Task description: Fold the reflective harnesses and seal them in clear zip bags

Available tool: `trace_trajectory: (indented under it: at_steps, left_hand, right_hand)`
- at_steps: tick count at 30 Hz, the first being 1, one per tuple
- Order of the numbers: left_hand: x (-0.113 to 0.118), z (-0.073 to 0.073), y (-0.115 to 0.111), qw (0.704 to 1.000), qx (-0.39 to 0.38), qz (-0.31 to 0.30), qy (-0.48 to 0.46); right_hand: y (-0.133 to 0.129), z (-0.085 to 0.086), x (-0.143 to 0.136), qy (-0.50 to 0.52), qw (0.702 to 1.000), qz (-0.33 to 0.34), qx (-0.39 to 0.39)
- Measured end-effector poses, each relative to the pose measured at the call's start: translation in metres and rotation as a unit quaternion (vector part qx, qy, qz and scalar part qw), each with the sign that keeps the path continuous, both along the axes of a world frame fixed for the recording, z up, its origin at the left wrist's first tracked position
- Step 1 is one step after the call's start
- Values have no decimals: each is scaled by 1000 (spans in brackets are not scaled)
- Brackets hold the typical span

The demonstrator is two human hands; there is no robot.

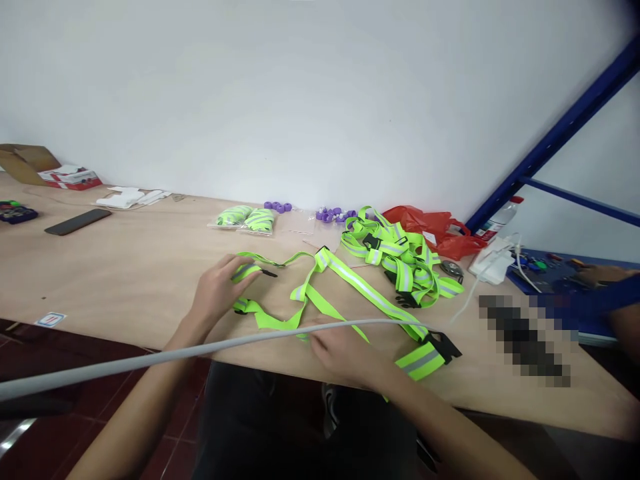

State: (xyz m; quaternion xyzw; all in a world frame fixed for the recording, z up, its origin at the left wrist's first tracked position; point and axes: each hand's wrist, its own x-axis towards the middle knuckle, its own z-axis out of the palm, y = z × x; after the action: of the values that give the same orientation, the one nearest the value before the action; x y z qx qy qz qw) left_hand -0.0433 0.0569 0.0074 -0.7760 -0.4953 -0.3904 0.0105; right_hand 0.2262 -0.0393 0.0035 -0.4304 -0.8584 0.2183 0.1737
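The fingers of the left hand [217,290] are curled around one end of a bright yellow-green reflective strap [320,293], pinched just left of the frame's centre, with a small black clip [269,273] sticking out beside the fingertips. The right hand [343,350] is laid flat on the same strap at lower centre, palm down; whether its fingers are closed on the strap cannot be told, since they are seen only from behind. From both hands the strap is spread in loops across the wooden bench [125,273], and it ends at the lower right of centre in a black buckle [443,345]. A grey cable [150,360] is stretched across the foreground from the lower left, over the right hand. Farther back, right of centre, a tangled pile of similar straps [395,257] is heaped, with a red plastic bag [435,230] behind it and purple rings [278,207] near the wall. Two bagged straps [245,219] are lying at upper centre. A black phone [77,221] and a cardboard box [25,163] are seen at the upper left. At the right edge, another person's arm in a blue sleeve [600,300] is resting beside a white charger [493,263].
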Motion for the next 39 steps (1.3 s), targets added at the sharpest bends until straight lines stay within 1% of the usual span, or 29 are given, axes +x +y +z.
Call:
trace_trajectory:
  at_steps: [1, 2, 4, 6, 8, 10, 12, 14, 16, 17, 18, 19, 21, 22, 24, 26, 27, 28, 29, 31, 32, 34, 35, 36, 37, 38, 39]
  left_hand:
    - [-2, 7, 3, 1000, -12, 14, 20]
    - [-3, 13, 6, 998, -30, 27, 44]
    - [-1, 22, 14, 991, -86, 39, 99]
    - [4, 26, 23, 979, -145, 22, 144]
    - [10, 24, 31, 971, -173, -11, 163]
    - [16, 20, 31, 971, -169, -42, 166]
    - [19, 14, 20, 982, -112, -58, 141]
    - [21, 7, -4, 994, -1, -70, 84]
    - [25, -4, -35, 989, 109, -94, 27]
    - [27, -11, -50, 983, 133, -121, 27]
    - [31, -18, -64, 978, 132, -153, 42]
    - [35, -25, -75, 980, 100, -160, 63]
    - [42, -37, -87, 985, 54, -141, 88]
    - [45, -42, -88, 987, 39, -123, 96]
    - [49, -47, -83, 989, 31, -104, 101]
    - [48, -49, -74, 989, 26, -112, 94]
    - [48, -49, -70, 989, 21, -121, 85]
    - [46, -48, -67, 990, 12, -125, 70]
    - [45, -48, -64, 991, 0, -126, 51]
    - [41, -48, -60, 992, -32, -119, 14]
    - [39, -48, -58, 992, -49, -117, 5]
    - [34, -50, -56, 988, -81, -129, 14]
    - [32, -50, -55, 986, -89, -142, 25]
    - [28, -51, -54, 983, -93, -157, 35]
    - [25, -51, -54, 980, -95, -172, 40]
    - [22, -51, -53, 977, -96, -186, 43]
    - [18, -49, -53, 974, -99, -199, 45]
  right_hand:
    - [6, 9, 4, 50, 996, 2, -67]
    - [12, 16, 8, 97, 987, 14, -131]
    - [26, 23, 14, 185, 949, 43, -253]
    - [36, 20, 16, 244, 907, 48, -339]
    - [42, 12, 16, 273, 877, 35, -393]
    - [42, 5, 15, 293, 855, 17, -427]
    - [40, 1, 15, 316, 834, -1, -452]
    - [38, 1, 17, 337, 819, -22, -464]
    - [38, 2, 19, 347, 811, -35, -469]
    - [39, 3, 21, 348, 808, -36, -474]
    - [40, 3, 22, 347, 805, -33, -479]
    - [41, 3, 23, 346, 802, -26, -487]
    - [42, 3, 25, 347, 794, -13, -499]
    - [41, 2, 25, 352, 790, -12, -502]
    - [40, 1, 26, 362, 784, -17, -504]
    - [38, 1, 27, 365, 784, -27, -502]
    - [38, 1, 28, 361, 791, -32, -493]
    - [39, 1, 29, 350, 807, -37, -473]
    - [39, 1, 30, 326, 838, -42, -435]
    - [39, 3, 34, 248, 911, -60, -324]
    - [37, 4, 37, 209, 936, -72, -273]
    - [25, 4, 44, 138, 970, -107, -168]
    - [15, 4, 48, 106, 979, -124, -120]
    - [3, 2, 53, 64, 987, -139, -46]
    - [-12, -2, 58, 7, 988, -150, 36]
    - [-28, -7, 64, -33, 981, -159, 102]
    - [-44, -13, 70, -50, 968, -181, 166]
